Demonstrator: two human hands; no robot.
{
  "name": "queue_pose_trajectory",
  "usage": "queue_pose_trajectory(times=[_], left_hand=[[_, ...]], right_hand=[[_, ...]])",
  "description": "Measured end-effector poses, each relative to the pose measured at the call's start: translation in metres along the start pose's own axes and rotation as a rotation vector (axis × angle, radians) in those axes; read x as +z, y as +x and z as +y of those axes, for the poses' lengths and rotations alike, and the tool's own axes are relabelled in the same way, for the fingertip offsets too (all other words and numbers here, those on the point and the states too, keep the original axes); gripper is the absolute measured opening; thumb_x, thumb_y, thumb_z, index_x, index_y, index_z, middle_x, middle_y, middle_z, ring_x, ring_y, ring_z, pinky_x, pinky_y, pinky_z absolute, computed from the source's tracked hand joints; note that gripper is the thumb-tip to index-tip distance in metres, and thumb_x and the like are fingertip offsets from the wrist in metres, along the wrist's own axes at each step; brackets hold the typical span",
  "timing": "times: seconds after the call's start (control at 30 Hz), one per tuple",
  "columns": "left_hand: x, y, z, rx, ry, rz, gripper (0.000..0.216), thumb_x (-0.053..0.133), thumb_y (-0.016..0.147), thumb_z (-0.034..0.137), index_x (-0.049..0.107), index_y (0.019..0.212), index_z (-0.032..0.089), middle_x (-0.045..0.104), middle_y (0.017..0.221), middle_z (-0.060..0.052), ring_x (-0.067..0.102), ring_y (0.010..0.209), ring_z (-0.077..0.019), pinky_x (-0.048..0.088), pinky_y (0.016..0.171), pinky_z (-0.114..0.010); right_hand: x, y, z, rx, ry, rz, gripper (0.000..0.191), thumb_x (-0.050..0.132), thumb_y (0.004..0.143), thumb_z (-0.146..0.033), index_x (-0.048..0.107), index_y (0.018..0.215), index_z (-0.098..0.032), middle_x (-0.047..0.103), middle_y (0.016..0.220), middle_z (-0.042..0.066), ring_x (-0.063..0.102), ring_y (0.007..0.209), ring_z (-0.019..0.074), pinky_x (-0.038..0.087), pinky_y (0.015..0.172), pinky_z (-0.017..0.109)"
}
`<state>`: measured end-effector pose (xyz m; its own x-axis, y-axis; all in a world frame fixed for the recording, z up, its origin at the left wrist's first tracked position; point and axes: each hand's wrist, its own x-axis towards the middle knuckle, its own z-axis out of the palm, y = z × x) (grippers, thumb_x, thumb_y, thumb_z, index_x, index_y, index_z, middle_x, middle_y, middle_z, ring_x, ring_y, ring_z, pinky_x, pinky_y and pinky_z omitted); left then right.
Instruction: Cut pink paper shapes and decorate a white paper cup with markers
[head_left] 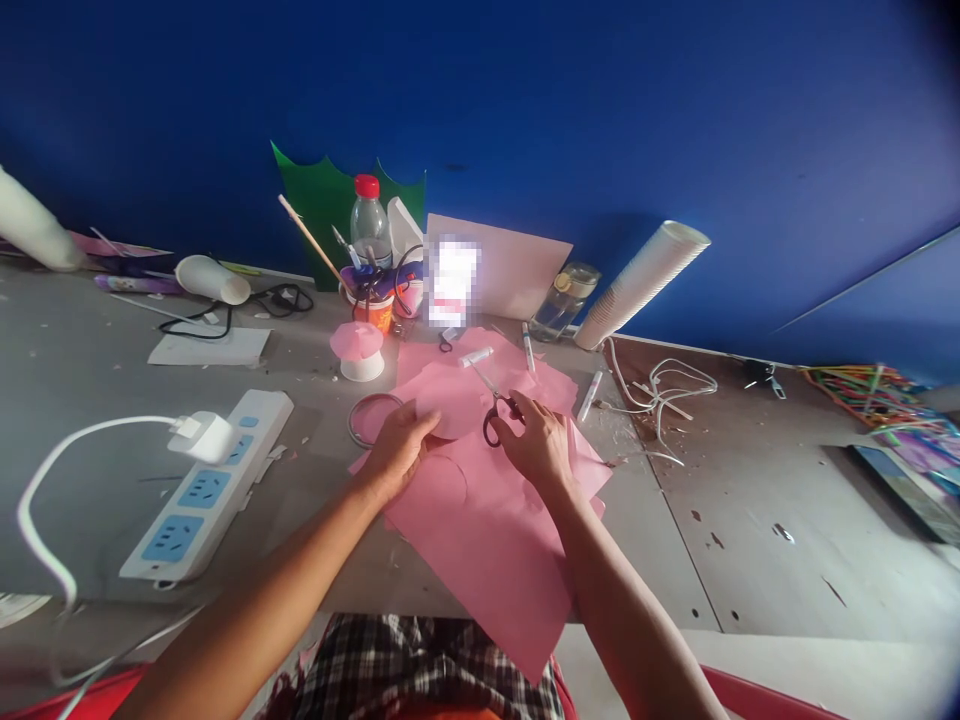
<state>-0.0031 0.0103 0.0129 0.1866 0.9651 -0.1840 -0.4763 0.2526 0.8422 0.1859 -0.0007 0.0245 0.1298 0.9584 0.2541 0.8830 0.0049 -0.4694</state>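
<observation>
My left hand (401, 450) pinches a rounded piece of pink paper (450, 400) by its left edge. In my right hand (538, 440) is a pair of scissors (491, 408), its dark handles round my fingers and its blades pointing up and left beside the paper. Whether the blades touch the paper I cannot tell. Larger pink sheets (502, 540) lie beneath both hands, one reaching past the table edge over my lap. Left of my left hand lies a round ring (364, 420). Behind it stands a small white cup with a pink paper top (358, 345).
A power strip (210, 485) with a white plug lies at left. At the back stand a bottle with a red cap (369, 215), a blurred bright screen (454, 280), a clear jar (564, 300) and a leaning stack of paper cups (641, 285). White cable (667, 390) lies right.
</observation>
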Motion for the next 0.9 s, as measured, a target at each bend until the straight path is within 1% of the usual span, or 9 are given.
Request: queue_pose_trajectory(times=[0.1, 0.2, 0.23, 0.37, 0.47, 0.6, 0.73, 0.83, 0.9], left_hand=[[-0.002, 0.002, 0.007, 0.123, -0.031, 0.115, 0.018, 0.073, 0.065, 0.027, 0.062, 0.075, 0.016, 0.065, 0.069, 0.002, 0.062, 0.066, -0.0131, 0.052, 0.064, -0.027], [-0.005, 0.005, 0.019, 0.190, -0.086, 0.238, 0.021, 0.073, 0.064, 0.026, 0.055, 0.067, 0.017, 0.057, 0.058, 0.006, 0.056, 0.054, -0.0079, 0.050, 0.059, -0.023], [-0.007, 0.006, 0.023, 0.200, -0.085, 0.258, 0.023, 0.074, 0.063, 0.026, 0.053, 0.067, 0.017, 0.057, 0.058, 0.007, 0.054, 0.052, -0.0065, 0.049, 0.057, -0.021], [-0.011, 0.007, 0.027, 0.173, -0.034, 0.317, 0.032, 0.076, 0.060, 0.028, 0.054, 0.081, 0.018, 0.056, 0.062, 0.009, 0.053, 0.050, -0.0047, 0.046, 0.055, -0.018], [-0.010, 0.005, 0.026, 0.193, 0.028, 0.322, 0.037, 0.074, 0.062, 0.029, 0.055, 0.092, 0.021, 0.054, 0.061, 0.010, 0.053, 0.051, -0.0046, 0.046, 0.056, -0.017], [-0.009, 0.004, 0.024, 0.214, 0.094, 0.319, 0.046, 0.069, 0.067, 0.029, 0.054, 0.109, 0.023, 0.055, 0.063, 0.008, 0.052, 0.049, -0.0056, 0.045, 0.054, -0.018], [-0.010, 0.007, 0.018, 0.203, 0.168, 0.323, 0.049, 0.068, 0.068, 0.030, 0.052, 0.114, 0.022, 0.054, 0.061, 0.008, 0.051, 0.048, -0.0070, 0.044, 0.053, -0.020], [-0.013, 0.008, 0.010, 0.211, 0.303, 0.278, 0.048, 0.067, 0.069, 0.031, 0.053, 0.114, 0.021, 0.053, 0.063, 0.007, 0.052, 0.052, -0.0087, 0.044, 0.054, -0.021], [-0.014, 0.007, 0.006, 0.196, 0.375, 0.231, 0.047, 0.067, 0.070, 0.032, 0.054, 0.114, 0.020, 0.054, 0.066, 0.006, 0.051, 0.055, -0.0095, 0.042, 0.054, -0.021]], right_hand=[[0.005, 0.002, 0.006, 0.068, 0.156, 0.013, 0.038, 0.058, 0.077, -0.033, 0.061, 0.112, -0.018, 0.072, 0.088, 0.006, 0.065, 0.081, 0.0209, 0.046, 0.077, 0.034], [0.007, 0.002, 0.009, 0.123, 0.254, 0.025, 0.040, 0.056, 0.077, -0.036, 0.061, 0.112, -0.019, 0.072, 0.089, 0.006, 0.064, 0.077, 0.0195, 0.047, 0.073, 0.033], [0.008, 0.002, 0.008, 0.133, 0.273, 0.022, 0.040, 0.056, 0.077, -0.037, 0.061, 0.113, -0.019, 0.071, 0.088, 0.006, 0.063, 0.076, 0.0192, 0.047, 0.072, 0.032], [0.008, -0.001, 0.004, 0.136, 0.311, -0.003, 0.042, 0.058, 0.075, -0.038, 0.062, 0.112, -0.019, 0.072, 0.084, 0.005, 0.061, 0.071, 0.0178, 0.048, 0.071, 0.032], [0.007, -0.002, 0.001, 0.076, 0.232, -0.002, 0.034, 0.059, 0.075, -0.034, 0.065, 0.106, -0.020, 0.073, 0.084, 0.005, 0.061, 0.077, 0.0195, 0.046, 0.077, 0.034], [0.005, -0.004, 0.001, 0.006, 0.021, -0.043, 0.027, 0.056, 0.080, -0.029, 0.069, 0.103, -0.023, 0.073, 0.087, 0.005, 0.057, 0.091, 0.0232, 0.040, 0.084, 0.037], [0.006, -0.007, 0.000, -0.049, -0.108, -0.129, 0.028, 0.055, 0.083, -0.028, 0.070, 0.106, -0.024, 0.069, 0.099, 0.007, 0.052, 0.096, 0.0245, 0.037, 0.084, 0.036], [0.006, -0.009, -0.002, -0.050, -0.150, -0.126, 0.027, 0.054, 0.084, -0.031, 0.071, 0.106, -0.027, 0.063, 0.111, 0.008, 0.049, 0.102, 0.0261, 0.037, 0.084, 0.037], [0.006, -0.009, -0.002, -0.045, -0.146, -0.116, 0.027, 0.052, 0.086, -0.030, 0.071, 0.105, -0.028, 0.061, 0.115, 0.008, 0.049, 0.102, 0.0256, 0.037, 0.085, 0.038]])
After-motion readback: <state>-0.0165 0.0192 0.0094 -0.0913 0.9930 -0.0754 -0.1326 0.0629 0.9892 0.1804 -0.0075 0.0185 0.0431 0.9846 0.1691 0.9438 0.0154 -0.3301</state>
